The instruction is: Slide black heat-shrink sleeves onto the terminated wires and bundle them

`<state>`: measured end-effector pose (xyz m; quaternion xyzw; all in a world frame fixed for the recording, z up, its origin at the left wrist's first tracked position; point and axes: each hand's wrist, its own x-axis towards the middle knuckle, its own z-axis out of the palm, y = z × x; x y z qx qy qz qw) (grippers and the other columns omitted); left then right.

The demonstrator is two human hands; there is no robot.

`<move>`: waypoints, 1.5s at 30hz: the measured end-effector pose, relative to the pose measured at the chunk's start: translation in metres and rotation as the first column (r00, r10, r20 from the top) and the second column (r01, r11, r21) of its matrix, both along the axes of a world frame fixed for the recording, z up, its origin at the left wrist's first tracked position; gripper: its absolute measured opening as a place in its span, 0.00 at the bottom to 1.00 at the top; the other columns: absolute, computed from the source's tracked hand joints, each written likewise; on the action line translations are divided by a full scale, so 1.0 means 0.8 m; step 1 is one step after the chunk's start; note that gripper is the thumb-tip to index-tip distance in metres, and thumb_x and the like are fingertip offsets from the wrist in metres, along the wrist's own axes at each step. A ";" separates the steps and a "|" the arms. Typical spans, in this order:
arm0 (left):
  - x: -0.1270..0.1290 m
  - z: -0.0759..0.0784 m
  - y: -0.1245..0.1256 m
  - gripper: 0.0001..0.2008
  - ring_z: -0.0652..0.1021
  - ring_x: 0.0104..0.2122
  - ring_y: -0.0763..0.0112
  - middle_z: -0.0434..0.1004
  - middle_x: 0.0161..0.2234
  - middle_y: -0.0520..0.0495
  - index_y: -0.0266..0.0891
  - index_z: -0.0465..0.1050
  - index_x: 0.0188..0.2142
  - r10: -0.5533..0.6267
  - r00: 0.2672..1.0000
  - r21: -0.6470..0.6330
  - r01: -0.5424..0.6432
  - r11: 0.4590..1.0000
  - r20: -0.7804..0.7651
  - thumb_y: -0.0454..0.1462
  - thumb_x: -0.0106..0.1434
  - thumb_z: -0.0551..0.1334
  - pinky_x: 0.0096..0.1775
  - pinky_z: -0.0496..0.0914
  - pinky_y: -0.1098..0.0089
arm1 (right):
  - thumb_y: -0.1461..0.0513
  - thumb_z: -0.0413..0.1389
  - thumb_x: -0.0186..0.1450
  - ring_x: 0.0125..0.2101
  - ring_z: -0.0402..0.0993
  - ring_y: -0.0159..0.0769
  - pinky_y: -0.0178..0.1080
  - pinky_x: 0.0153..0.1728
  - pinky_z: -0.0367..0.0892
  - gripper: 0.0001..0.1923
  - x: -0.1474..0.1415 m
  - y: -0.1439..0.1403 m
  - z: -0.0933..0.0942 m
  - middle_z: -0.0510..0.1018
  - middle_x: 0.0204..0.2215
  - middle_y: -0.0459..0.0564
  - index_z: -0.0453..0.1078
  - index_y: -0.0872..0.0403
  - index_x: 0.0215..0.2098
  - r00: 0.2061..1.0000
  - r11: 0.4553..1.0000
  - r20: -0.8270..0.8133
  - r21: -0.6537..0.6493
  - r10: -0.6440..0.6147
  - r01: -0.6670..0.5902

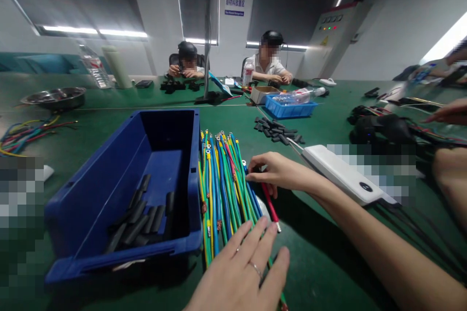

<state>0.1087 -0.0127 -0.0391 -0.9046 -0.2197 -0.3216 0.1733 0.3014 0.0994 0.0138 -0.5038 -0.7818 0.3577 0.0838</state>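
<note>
A row of cables (222, 180), green, blue, yellow and some red, lies side by side, many with metal ring ends pointing away from me. My left hand (241, 265) rests flat over their near part, fingers spread, with a ring on one finger. At the right edge of the row, my right hand (272, 172) has its fingers curled in and its fingertips at the ring end of a blue cable (251, 194). What is between those fingertips is hidden. A short red cable (270, 206) with a metal tip shows beneath the right hand, partly covered.
A blue bin (195, 180) with black sleeves (136, 223) stands left of the cables. More black sleeves (277, 130) lie beyond, near a blue tray (292, 110). A white power bank (341, 175) is beside my right forearm. People sit across the table and at right.
</note>
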 end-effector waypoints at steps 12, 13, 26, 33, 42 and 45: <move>-0.001 -0.009 0.002 0.13 0.78 0.49 0.67 0.82 0.45 0.49 0.40 0.73 0.46 -0.002 1.000 0.024 0.001 1.000 0.024 0.39 0.72 0.51 0.51 0.69 0.69 | 0.49 0.50 0.69 0.44 0.74 0.46 0.45 0.47 0.65 0.20 0.037 0.017 0.010 0.74 0.44 0.56 0.76 0.48 0.49 0.853 0.832 0.300 0.499 -0.428 0.242; -0.001 -0.011 0.003 0.13 0.78 0.49 0.67 0.82 0.46 0.49 0.40 0.73 0.47 -0.004 1.000 0.019 0.004 1.000 0.026 0.39 0.71 0.51 0.51 0.69 0.68 | 0.47 0.46 0.70 0.46 0.73 0.49 0.47 0.48 0.65 0.24 0.039 0.022 0.008 0.73 0.46 0.59 0.75 0.50 0.51 0.808 0.786 0.299 0.544 -0.508 0.293; 0.005 -0.022 0.006 0.10 0.80 0.46 0.70 0.83 0.42 0.52 0.41 0.73 0.44 0.026 0.990 0.087 -0.038 0.996 0.136 0.37 0.71 0.53 0.49 0.69 0.70 | 0.35 0.41 0.64 0.64 0.50 0.71 0.70 0.54 0.51 0.42 0.041 0.159 -0.038 0.46 0.69 0.65 0.49 0.43 0.70 0.564 0.640 0.383 0.671 -0.731 0.374; 0.003 -0.030 0.007 0.11 0.79 0.49 0.69 0.82 0.44 0.53 0.42 0.73 0.48 0.031 0.996 0.120 -0.041 0.992 0.082 0.35 0.70 0.55 0.53 0.66 0.69 | 0.48 0.51 0.69 0.54 0.68 0.48 0.55 0.50 0.67 0.26 0.052 0.183 -0.033 0.68 0.57 0.57 0.63 0.52 0.60 0.606 0.710 0.446 0.634 -0.658 0.305; 0.004 -0.031 0.008 0.10 0.79 0.48 0.71 0.83 0.43 0.55 0.43 0.73 0.47 0.036 0.992 0.107 -0.049 0.993 0.123 0.36 0.70 0.55 0.54 0.65 0.69 | 0.55 0.55 0.69 0.47 0.73 0.40 0.49 0.46 0.72 0.19 0.067 0.192 -0.034 0.72 0.52 0.54 0.67 0.55 0.55 0.609 0.703 0.454 0.663 -0.651 0.257; 0.005 -0.029 0.008 0.11 0.79 0.48 0.71 0.83 0.43 0.55 0.43 0.74 0.47 0.037 0.990 0.092 -0.050 0.995 0.134 0.35 0.71 0.54 0.53 0.65 0.70 | 0.55 0.55 0.69 0.46 0.73 0.40 0.48 0.46 0.72 0.18 0.076 0.197 -0.036 0.73 0.51 0.54 0.68 0.55 0.54 0.620 0.708 0.451 0.659 -0.642 0.254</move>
